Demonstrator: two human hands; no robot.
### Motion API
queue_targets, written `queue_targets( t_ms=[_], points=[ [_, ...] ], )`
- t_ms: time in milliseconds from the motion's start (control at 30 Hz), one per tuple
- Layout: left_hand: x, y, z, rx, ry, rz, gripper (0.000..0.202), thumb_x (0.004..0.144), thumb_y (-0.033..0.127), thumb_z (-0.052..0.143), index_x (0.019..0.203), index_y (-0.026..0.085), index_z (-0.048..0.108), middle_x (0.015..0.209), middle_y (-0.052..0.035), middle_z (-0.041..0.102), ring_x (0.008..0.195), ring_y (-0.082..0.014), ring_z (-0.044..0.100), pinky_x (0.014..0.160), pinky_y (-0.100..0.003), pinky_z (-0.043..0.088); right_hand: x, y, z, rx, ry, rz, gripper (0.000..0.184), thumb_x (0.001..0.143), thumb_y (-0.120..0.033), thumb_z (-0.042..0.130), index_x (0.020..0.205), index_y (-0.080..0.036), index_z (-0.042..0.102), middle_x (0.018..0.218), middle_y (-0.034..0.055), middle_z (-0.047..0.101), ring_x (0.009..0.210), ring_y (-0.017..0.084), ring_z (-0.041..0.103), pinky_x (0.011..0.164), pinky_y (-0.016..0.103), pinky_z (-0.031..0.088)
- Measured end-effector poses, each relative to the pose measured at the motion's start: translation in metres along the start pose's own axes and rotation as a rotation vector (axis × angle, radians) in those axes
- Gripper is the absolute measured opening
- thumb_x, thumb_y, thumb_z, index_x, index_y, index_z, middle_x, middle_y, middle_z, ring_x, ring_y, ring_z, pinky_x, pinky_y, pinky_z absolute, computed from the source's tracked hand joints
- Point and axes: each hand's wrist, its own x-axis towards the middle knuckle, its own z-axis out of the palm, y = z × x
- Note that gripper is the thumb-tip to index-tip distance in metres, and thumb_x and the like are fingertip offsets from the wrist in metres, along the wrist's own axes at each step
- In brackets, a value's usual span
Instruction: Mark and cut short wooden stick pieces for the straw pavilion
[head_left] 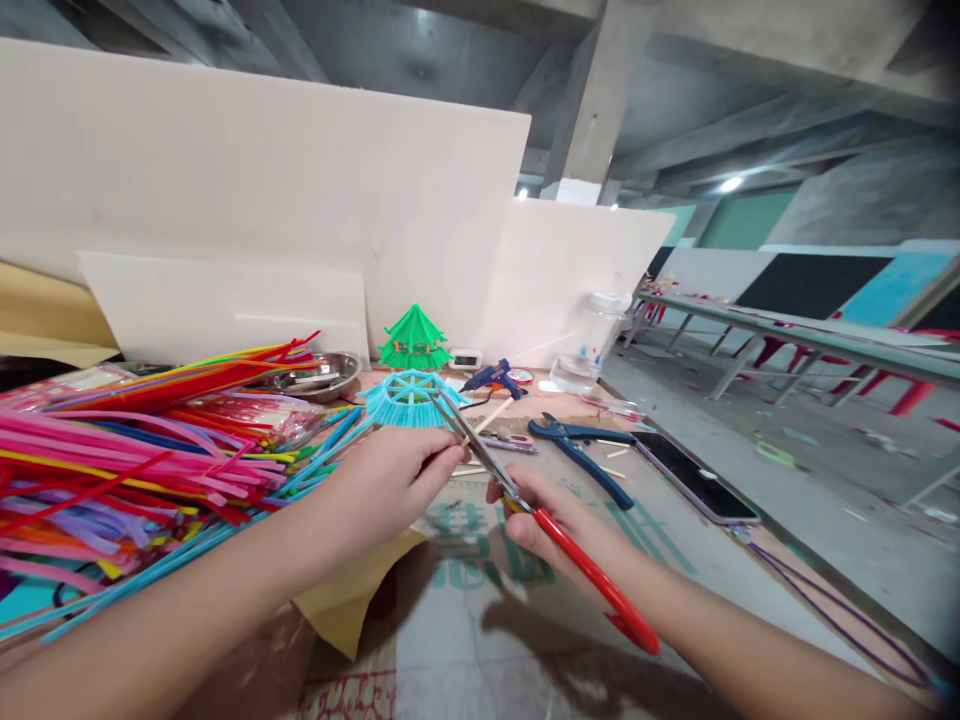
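My right hand (551,510) is closed round a pair of scissors (491,465) with long silver blades and a red handle. Its blades point up and to the left, towards my left hand (409,470). A thin pale wooden stick (495,412) is pinched in the left fingers, and the blades cross it close to the fingertips. Whether they touch the stick I cannot tell. Just beyond the left hand stands a light blue model roof (405,400) with a spoked frame on top. A green pointed roof (414,340) is behind it.
Fuzzy coloured craft stems (135,450) pile up on the left, by a metal bowl (319,375). Right of the hands lie blue-handled pliers (581,450) and a phone (694,478). Behind are a blue glue gun (495,377), a clear plastic jar (592,345) and white boards (262,190).
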Motion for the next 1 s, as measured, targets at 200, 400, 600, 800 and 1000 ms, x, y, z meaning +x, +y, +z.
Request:
queue_targets(
  t_ms=[200, 400, 600, 800, 1000],
  points=[
    [0.002, -0.002, -0.008, -0.188, -0.072, -0.044, 0.035, 0.094, 0.036, 0.043, 0.07, 0.018, 0.06, 0.06, 0.002, 0.054, 0.057, -0.0132, 0.051, 0.055, -0.024, 0.034, 0.001, -0.012, 0.0, 0.087, -0.025, -0.051, 0.053, 0.085, -0.072, 0.054, 0.095, -0.02, 0.056, 0.073, -0.0014, 0.046, 0.062, 0.014, 0.04, 0.059, 0.027, 0.038],
    [0.01, -0.035, -0.009, -0.685, -0.225, -0.189, 0.041, 0.08, 0.048, 0.069, 0.107, 0.019, 0.06, 0.084, -0.001, 0.064, 0.058, -0.0122, 0.057, 0.055, -0.025, 0.046, -0.002, -0.01, 0.002, 0.234, -0.168, -0.01, 0.061, 0.08, -0.075, 0.057, 0.101, -0.018, 0.054, 0.072, -0.0036, 0.041, 0.06, 0.011, 0.034, 0.052, 0.023, 0.029],
    [0.007, -0.044, 0.005, -1.251, -0.43, 0.036, 0.052, 0.079, 0.038, 0.077, 0.126, 0.027, 0.057, 0.122, -0.0101, 0.062, 0.061, -0.0088, 0.063, 0.056, -0.023, 0.05, -0.004, -0.006, 0.003, 0.236, -0.228, -0.036, 0.062, 0.081, -0.074, 0.058, 0.105, -0.018, 0.055, 0.073, -0.0026, 0.042, 0.062, 0.012, 0.035, 0.052, 0.024, 0.029],
    [0.003, -0.038, 0.01, -1.308, -0.431, -0.02, 0.052, 0.076, 0.041, 0.08, 0.124, 0.027, 0.067, 0.121, -0.0132, 0.067, 0.053, -0.0049, 0.059, 0.051, -0.019, 0.047, -0.007, -0.004, 0.0, 0.216, -0.244, -0.009, 0.061, 0.081, -0.073, 0.058, 0.107, -0.018, 0.057, 0.077, -0.0021, 0.043, 0.065, 0.012, 0.036, 0.056, 0.025, 0.031],
    [0.002, -0.033, 0.005, -1.274, -0.438, -0.053, 0.056, 0.073, 0.043, 0.082, 0.125, 0.029, 0.066, 0.122, -0.0127, 0.068, 0.05, -0.0045, 0.057, 0.05, -0.02, 0.045, -0.008, 0.0, 0.003, 0.288, -0.216, 0.0, 0.059, 0.079, -0.072, 0.062, 0.108, -0.02, 0.058, 0.085, 0.0002, 0.05, 0.069, 0.014, 0.043, 0.061, 0.026, 0.037]
  ],
)
